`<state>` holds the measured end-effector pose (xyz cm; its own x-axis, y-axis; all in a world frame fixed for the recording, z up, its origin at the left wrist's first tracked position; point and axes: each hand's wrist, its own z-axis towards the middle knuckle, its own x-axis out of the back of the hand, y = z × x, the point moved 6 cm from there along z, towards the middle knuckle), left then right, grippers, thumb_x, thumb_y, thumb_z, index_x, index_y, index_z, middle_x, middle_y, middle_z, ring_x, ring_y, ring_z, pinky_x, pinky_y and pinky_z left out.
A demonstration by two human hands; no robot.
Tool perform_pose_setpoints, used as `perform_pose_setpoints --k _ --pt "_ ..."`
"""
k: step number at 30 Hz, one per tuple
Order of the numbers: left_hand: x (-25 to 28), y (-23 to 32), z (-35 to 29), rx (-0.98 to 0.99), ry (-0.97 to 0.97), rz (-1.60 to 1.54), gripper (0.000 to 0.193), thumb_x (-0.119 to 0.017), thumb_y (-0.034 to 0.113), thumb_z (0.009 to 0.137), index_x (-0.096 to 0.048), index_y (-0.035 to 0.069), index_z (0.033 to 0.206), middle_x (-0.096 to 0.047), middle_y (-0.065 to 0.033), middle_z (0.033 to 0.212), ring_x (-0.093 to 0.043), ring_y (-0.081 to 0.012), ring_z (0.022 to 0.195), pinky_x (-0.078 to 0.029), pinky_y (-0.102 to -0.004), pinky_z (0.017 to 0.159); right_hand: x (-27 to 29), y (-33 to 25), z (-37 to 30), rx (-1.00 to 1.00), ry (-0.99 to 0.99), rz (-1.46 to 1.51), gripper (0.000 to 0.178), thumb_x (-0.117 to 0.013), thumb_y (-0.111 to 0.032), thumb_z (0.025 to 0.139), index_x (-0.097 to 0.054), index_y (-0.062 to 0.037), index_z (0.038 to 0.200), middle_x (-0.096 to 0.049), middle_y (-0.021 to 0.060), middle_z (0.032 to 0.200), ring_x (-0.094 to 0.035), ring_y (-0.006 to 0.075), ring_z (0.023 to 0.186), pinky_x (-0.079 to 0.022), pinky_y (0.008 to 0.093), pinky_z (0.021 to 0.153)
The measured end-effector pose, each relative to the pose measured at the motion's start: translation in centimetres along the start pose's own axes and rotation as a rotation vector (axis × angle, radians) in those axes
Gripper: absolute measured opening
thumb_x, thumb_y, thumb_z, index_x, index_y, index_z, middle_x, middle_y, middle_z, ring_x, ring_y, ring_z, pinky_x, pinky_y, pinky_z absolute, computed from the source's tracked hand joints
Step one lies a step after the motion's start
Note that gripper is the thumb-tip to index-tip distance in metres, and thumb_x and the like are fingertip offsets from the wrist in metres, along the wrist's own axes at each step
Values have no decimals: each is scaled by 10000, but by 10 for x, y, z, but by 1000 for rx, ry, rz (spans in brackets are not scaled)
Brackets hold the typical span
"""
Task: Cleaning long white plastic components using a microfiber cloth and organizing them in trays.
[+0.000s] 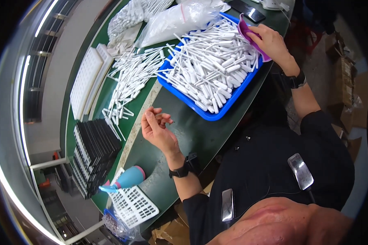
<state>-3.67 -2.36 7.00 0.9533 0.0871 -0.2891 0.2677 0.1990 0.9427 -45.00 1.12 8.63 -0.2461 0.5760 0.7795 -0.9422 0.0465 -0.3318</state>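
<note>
My right hand (273, 44) grips a thin, curved purple sheet (244, 29) at the right rim of a blue tray (208, 116). Heaped in the tray are many white dropper-like plastic pieces (204, 77), each with a thin stem and a thicker end. The lower part of the purple sheet reaches down along the tray's right wall. My left hand (158, 130) hovers palm up over the table, left of the tray, its fingers loosely curled and apart. I see nothing held in it. More white pieces (129, 79) lie loose on the green table beyond that hand.
A stack of black slotted racks (95, 153) stands at the left. Near it lie a blue-and-pink bottle-shaped object (131, 177) and a white perforated tray (139, 206). White hole-patterned blocks (86, 79), clear plastic bags (180, 22) and a phone (247, 10) are farther back. Cardboard boxes (340, 81) stand at the right.
</note>
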Motion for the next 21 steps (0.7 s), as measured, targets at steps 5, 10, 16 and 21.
perform_pose_setpoints --k 5,10,16,21 --pt "22 6 19 12 33 133 221 -496 175 946 -580 -25 984 -617 -103 819 -582 -125 578 -444 -225 467 -28 -10 3 -68 -167 -124 259 -578 -300 861 -650 -101 1012 -591 108 864 -595 329 801 -476 374 679" --pt "66 -4 67 71 -51 624 209 -541 189 907 -631 4 944 -638 -105 817 -608 -172 613 -471 -267 520 -6 -14 22 -33 0 107 265 -541 -296 902 -656 -87 1017 -631 75 944 -632 243 858 -488 314 722" --pt "43 -38 131 -545 -137 1429 229 -581 182 826 -648 143 1042 -624 -127 785 -617 -286 708 -489 -375 638 -13 -7 36 -268 74 1330 319 -416 -239 980 -574 -20 1150 -617 58 1112 -612 127 954 -485 240 829" --pt "37 -74 156 -605 -241 1658 216 -565 170 826 -633 133 1027 -623 -124 780 -610 -317 755 -482 -396 643 -40 -125 32 -1082 -48 1610 328 -441 -225 970 -532 -5 1196 -616 83 1109 -622 139 943 -501 257 845"
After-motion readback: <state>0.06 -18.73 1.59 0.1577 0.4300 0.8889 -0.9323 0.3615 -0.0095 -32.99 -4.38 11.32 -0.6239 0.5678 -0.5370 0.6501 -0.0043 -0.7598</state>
